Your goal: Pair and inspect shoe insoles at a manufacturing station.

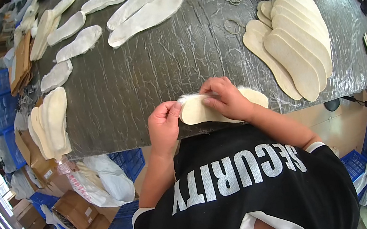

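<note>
Near the centre of the frame, at the near edge of the table (140, 85), I hold one insole (197, 113), cream and smooth on its upward face, white fluff along its far edge. My left hand (164, 121) pinches its left end; my right hand (229, 101) clamps its middle, thumb on top. Three long white insoles (146, 20) lie upper left; upper right, one loose ring (240, 31) sits beside fanned cream insoles (293, 50), too overlapped to count.
</note>
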{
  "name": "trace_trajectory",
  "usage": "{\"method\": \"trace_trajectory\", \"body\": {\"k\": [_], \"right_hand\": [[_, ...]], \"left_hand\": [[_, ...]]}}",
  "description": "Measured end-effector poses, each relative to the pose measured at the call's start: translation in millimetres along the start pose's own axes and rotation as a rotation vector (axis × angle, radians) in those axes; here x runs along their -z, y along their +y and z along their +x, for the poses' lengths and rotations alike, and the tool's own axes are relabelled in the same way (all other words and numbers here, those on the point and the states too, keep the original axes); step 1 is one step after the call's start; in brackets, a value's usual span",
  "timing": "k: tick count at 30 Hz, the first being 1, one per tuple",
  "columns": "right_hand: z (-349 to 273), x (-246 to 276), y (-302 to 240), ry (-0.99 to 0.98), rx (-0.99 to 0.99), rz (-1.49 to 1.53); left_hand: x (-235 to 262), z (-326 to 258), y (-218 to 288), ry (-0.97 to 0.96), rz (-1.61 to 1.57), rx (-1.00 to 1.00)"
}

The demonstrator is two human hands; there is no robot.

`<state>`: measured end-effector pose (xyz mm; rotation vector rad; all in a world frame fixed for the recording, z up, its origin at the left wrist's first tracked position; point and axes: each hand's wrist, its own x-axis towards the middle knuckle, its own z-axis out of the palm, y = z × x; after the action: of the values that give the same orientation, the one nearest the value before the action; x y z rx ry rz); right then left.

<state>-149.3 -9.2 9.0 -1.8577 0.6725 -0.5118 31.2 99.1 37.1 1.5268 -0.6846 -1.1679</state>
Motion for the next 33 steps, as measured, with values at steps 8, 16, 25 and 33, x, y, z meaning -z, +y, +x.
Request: {"method": "trace_trajectory", "body": {"k": [8, 16, 25, 33], "right_hand": [[17.3, 2.0, -16.7, -0.002, 0.231, 0.082], [19.7, 11.0, -19.1, -0.118, 0.164, 0.154], [18.4, 13.3, -7.0, -0.110, 0.268, 0.181], [16.6, -3.5, -1.1, -0.109, -0.088, 0.433]], "left_hand": [[-21.8, 1.0, 8.7, 0.009, 0.425, -0.286], [-18.9, 3.4, 8.3, -0.024, 0.332, -0.137], [-6.7, 3.2, -1.5, 0.008, 0.073, 0.059], [-13.9, 1.8, 4.5, 0.014, 0.378, -0.352]]}}
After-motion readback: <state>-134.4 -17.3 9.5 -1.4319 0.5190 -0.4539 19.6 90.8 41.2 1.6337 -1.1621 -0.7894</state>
